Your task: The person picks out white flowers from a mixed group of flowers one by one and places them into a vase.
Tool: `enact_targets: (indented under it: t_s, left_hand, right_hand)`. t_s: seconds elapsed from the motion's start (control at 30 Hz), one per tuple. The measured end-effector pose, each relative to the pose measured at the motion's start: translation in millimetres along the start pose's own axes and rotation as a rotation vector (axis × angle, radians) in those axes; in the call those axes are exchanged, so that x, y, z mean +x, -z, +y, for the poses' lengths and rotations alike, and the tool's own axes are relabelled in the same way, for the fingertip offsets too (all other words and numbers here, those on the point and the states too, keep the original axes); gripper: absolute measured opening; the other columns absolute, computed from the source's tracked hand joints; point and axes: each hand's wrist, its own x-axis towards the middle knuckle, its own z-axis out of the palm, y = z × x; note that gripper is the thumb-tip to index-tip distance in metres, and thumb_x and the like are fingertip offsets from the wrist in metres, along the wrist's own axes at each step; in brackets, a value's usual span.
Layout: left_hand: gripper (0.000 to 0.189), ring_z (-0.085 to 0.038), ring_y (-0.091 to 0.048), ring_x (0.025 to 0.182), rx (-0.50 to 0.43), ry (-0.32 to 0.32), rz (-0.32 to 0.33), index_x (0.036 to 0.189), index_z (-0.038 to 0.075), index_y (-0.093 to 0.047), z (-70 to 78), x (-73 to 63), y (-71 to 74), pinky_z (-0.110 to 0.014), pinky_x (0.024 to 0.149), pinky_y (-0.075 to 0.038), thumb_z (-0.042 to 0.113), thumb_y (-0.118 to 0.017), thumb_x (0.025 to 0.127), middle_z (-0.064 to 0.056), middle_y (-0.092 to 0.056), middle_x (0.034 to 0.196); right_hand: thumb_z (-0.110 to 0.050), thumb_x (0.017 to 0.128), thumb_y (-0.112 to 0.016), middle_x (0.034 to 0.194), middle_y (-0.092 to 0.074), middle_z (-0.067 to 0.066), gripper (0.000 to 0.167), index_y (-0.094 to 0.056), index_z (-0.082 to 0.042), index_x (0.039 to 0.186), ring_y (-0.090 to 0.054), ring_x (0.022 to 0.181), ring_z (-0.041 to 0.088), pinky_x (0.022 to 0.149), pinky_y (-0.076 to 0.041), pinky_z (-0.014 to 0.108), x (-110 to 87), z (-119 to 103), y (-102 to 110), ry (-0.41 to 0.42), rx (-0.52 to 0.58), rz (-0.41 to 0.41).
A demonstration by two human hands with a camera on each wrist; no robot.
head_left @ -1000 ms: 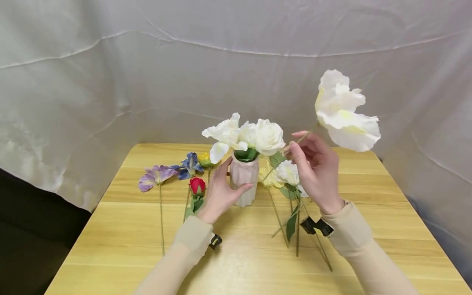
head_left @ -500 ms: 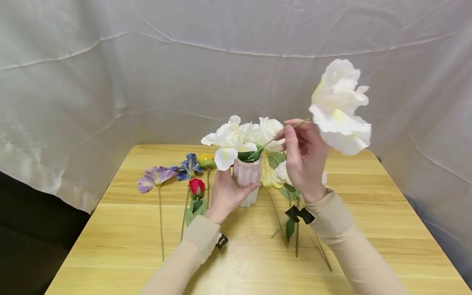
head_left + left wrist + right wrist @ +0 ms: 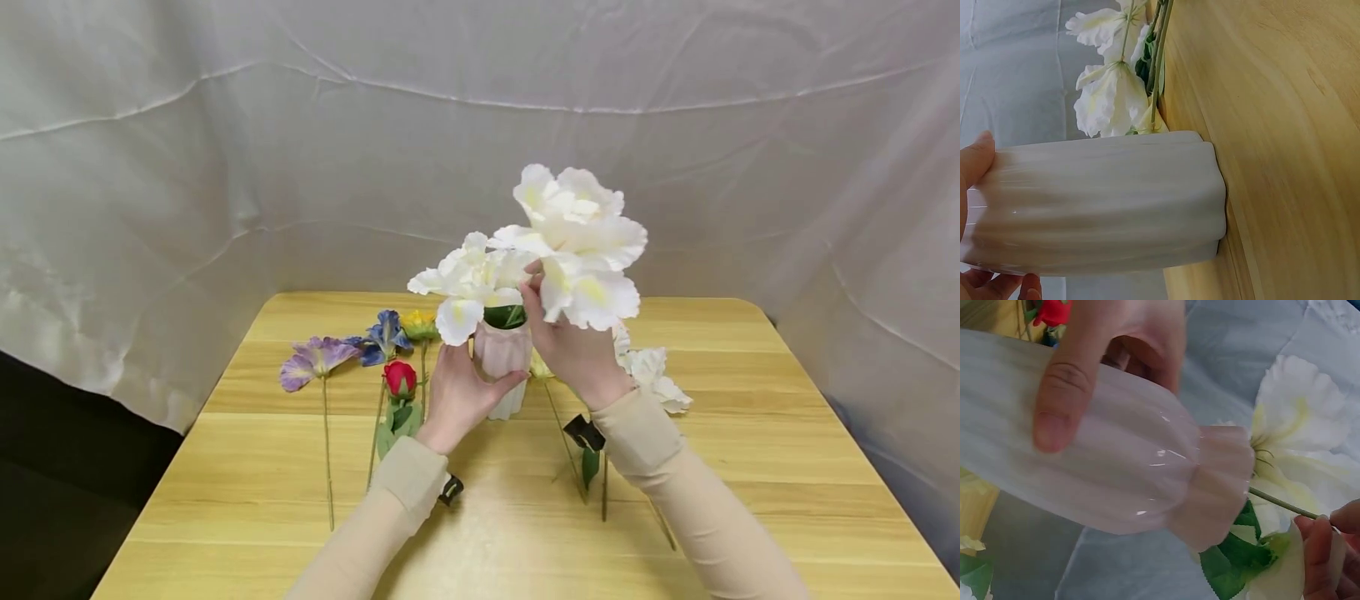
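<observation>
My left hand (image 3: 465,396) grips a pale pink fluted vase (image 3: 502,354) around its side, thumb across the front. White blooms (image 3: 467,283) and green leaves stand in its mouth. My right hand (image 3: 573,354) pinches the stem of a white artificial iris (image 3: 592,246), whose ruffled, yellow-marked petals partly cover that hand's fingers in the head view. The right wrist view shows the thin stem (image 3: 1282,502) running from the fingertips (image 3: 1344,515) to the vase's wavy rim. Seen from the left wrist, the vase's base (image 3: 1213,194) is right at the tabletop (image 3: 1279,125).
Left of the vase lie a purple iris (image 3: 318,360), a blue iris (image 3: 386,336), a yellow flower (image 3: 418,323) and a red rose (image 3: 400,377). More white flowers (image 3: 654,379) lie to the right, partly behind my right arm. Grey cloth (image 3: 480,150) hangs behind the wooden table.
My right hand has moved left with the iris, bringing its stem to the vase mouth and its bloom over the vase's right side. The left hand and vase shifted slightly right.
</observation>
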Motion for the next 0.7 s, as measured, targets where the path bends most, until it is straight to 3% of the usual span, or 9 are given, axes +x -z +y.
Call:
enact_targets:
  t_s: [0.23,0.37,0.5,0.57,0.6,0.7]
  left_hand:
    - [0.106,-0.034,-0.056,0.126,0.014,-0.001,-0.006,0.152,0.012,-0.028,-0.1,0.2,1.3,-0.05,0.105,-0.051,0.05,-0.088,0.073,-0.011,-0.055,0.142]
    - [0.105,-0.034,-0.057,0.126,0.026,0.003,-0.013,0.151,0.011,-0.029,0.4,0.0,1.8,-0.05,0.105,-0.051,0.049,-0.088,0.073,-0.012,-0.055,0.141]
    - [0.104,-0.032,-0.056,0.127,0.025,0.003,-0.017,0.151,0.013,-0.031,0.9,-0.2,2.3,-0.049,0.107,-0.05,0.05,-0.088,0.072,-0.01,-0.054,0.142]
    - [0.104,-0.031,-0.056,0.127,0.033,-0.001,-0.016,0.151,0.014,-0.031,0.9,-0.2,2.4,-0.048,0.107,-0.05,0.052,-0.087,0.072,-0.009,-0.055,0.142]
    - [0.104,-0.03,-0.057,0.127,0.04,-0.005,-0.014,0.151,0.015,-0.032,0.7,-0.3,2.4,-0.048,0.106,-0.05,0.054,-0.087,0.072,-0.008,-0.056,0.142]
    - [0.1,-0.028,-0.06,0.123,0.023,-0.055,0.006,0.149,0.015,-0.036,-0.6,1.5,2.0,-0.045,0.104,-0.052,0.052,-0.088,0.072,-0.008,-0.06,0.136]
  right_hand:
    - [0.001,0.095,-0.061,0.086,-0.064,0.018,0.011,-0.063,0.007,0.104,-0.062,0.08,0.03,0.072,-0.054,0.041,-7.0,-0.4,-4.1,0.035,-0.101,-0.011]
    - [0.002,0.088,-0.069,0.082,-0.063,0.015,0.012,-0.063,0.004,0.098,-0.062,0.076,0.028,0.067,-0.054,0.039,-11.3,0.6,-6.8,0.12,-0.267,-0.025]
    - [0.004,0.074,-0.078,0.093,-0.069,0.017,0.033,-0.063,0.004,0.103,-0.067,0.089,0.03,0.082,-0.058,0.041,-16.3,3.2,-10.7,0.054,-0.168,-0.062]
    - [0.004,0.071,-0.079,0.101,-0.071,0.017,0.042,-0.063,0.003,0.109,-0.068,0.096,0.031,0.089,-0.057,0.042,-17.6,4.5,-12.8,-0.055,0.032,-0.063]
    - [0.004,0.072,-0.078,0.104,-0.071,0.018,0.044,-0.062,0.004,0.112,-0.068,0.099,0.033,0.092,-0.057,0.044,-18.9,5.6,-13.8,-0.091,0.077,-0.068]
    - [0.0,0.074,-0.075,0.103,-0.071,0.019,0.039,-0.063,0.003,0.111,-0.068,0.098,0.034,0.09,-0.057,0.048,-22.2,7.9,-15.8,-0.134,0.088,-0.106]
